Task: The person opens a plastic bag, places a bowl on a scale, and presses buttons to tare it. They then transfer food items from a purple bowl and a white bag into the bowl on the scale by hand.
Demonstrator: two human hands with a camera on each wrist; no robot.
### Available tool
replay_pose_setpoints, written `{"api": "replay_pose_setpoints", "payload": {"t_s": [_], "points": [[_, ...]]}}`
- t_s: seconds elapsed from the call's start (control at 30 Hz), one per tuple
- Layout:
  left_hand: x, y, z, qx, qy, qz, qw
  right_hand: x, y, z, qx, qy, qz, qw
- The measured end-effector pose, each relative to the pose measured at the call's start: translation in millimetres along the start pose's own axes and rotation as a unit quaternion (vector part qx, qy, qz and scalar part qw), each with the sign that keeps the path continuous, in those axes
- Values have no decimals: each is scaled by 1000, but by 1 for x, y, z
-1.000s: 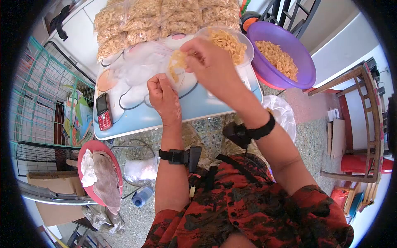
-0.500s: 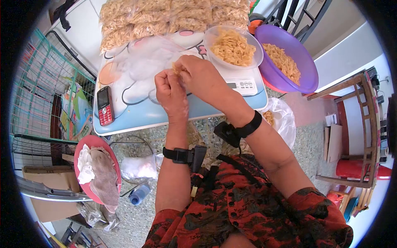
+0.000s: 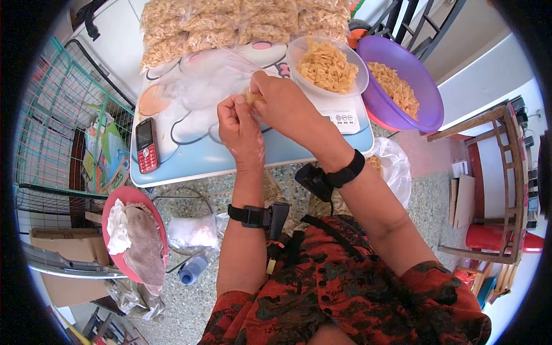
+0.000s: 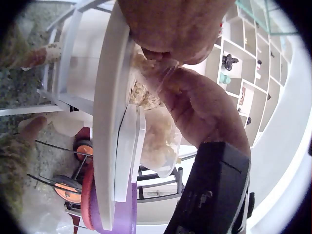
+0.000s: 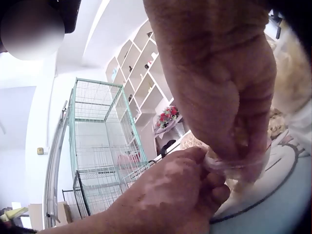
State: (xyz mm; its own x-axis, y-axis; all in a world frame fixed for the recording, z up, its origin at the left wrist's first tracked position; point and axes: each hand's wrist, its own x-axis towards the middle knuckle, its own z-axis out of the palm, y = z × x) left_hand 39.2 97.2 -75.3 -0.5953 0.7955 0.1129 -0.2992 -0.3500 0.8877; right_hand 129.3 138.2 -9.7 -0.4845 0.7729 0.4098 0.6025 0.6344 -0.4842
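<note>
Both hands meet above the front of the table in the head view, around a small clear plastic bag (image 3: 253, 98) with yellowish flakes in it. My left hand (image 3: 240, 135) pinches its near side between thumb and curled fingers. Coming from the right, my right hand (image 3: 287, 109) has its bent fingers on the same bag. In the right wrist view, clear film (image 5: 236, 168) stretches across the right fingertips, right beside the left thumb. Much of the bag is hidden by the hands. Behind the right hand is a clear bowl (image 3: 363, 69) of flakes.
Filled bags of flakes (image 3: 230, 26) are stacked at the table's back. Flat clear bags (image 3: 190, 92) lie left of the hands, and a red phone (image 3: 146, 145) near the left edge. A white scale (image 3: 347, 118) and a purple basin (image 3: 428, 98) of flakes stand right.
A second ago the right hand was raised, with flakes showing between the hands. It has come down against the left hand, hiding most of the bag. The camera view has shifted slightly.
</note>
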Motion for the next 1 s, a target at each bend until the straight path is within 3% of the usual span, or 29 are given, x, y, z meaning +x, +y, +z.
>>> {"api": "replay_pose_setpoints", "payload": {"t_s": [0.07,0.17,0.27,0.37,0.47,0.57,0.67,0.77,0.87,1.0], "points": [[0,-1,1,-13,-7,-1,1000,2,5,7,17,40,-22,999],[-1,-1,1,-33,-19,-6,999,7,10,8,-57,-65,-17,996],[-2,2,2,-25,-14,-11,1000,9,12,11,-67,-107,8,992],[0,4,1,-19,6,-5,1000,9,10,5,4,-47,11,999],[0,2,1,3,14,1,1000,4,0,-12,148,-49,112,981],[0,3,4,2,12,1,1000,0,2,-13,231,-35,94,968],[0,0,2,-5,3,-5,1000,1,2,-10,211,-63,89,971],[-1,3,0,-2,-2,-10,1000,11,8,-1,-46,-101,45,993],[-2,5,2,-3,-5,-6,1000,11,16,13,-77,-81,35,993],[-3,10,2,-2,9,-7,1000,6,1,1,148,10,82,986]]}}
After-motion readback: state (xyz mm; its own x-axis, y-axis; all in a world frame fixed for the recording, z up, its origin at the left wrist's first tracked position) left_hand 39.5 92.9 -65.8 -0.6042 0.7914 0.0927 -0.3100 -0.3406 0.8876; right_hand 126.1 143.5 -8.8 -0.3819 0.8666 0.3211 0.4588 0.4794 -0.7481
